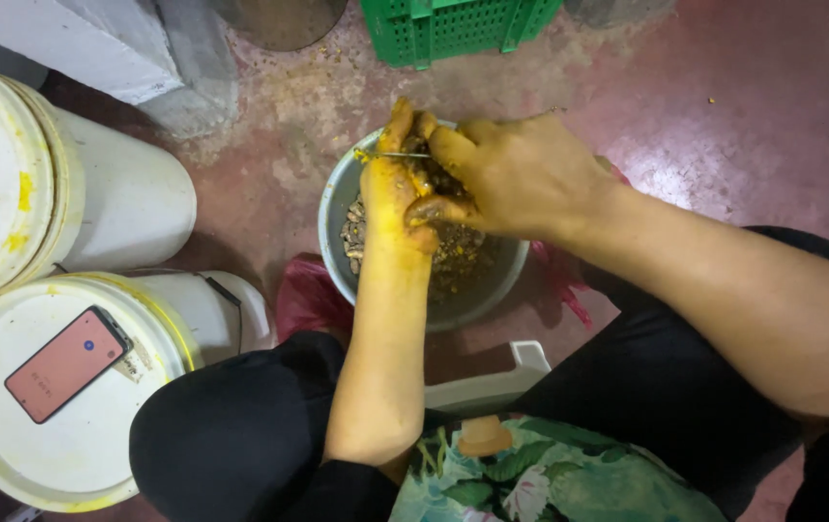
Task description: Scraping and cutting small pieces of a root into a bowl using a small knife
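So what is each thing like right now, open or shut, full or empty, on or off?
Grey bowl: partly filled with brownish bits.
Left hand: stained yellow, gripping a lump over the bowl.
Right hand: closed around the same lump.
Near white bucket: lid on.
Far white bucket: lid on, yellow smears.
Phone: lying on the near bucket's lid, screen lit.
Green crate: contents can't be seen.

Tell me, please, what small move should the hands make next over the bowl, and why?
Probably let the loosened bits fall into the bowl. Both the left hand and the right hand work a dark clump with a thin blade directly above it, and scraps already lie inside.
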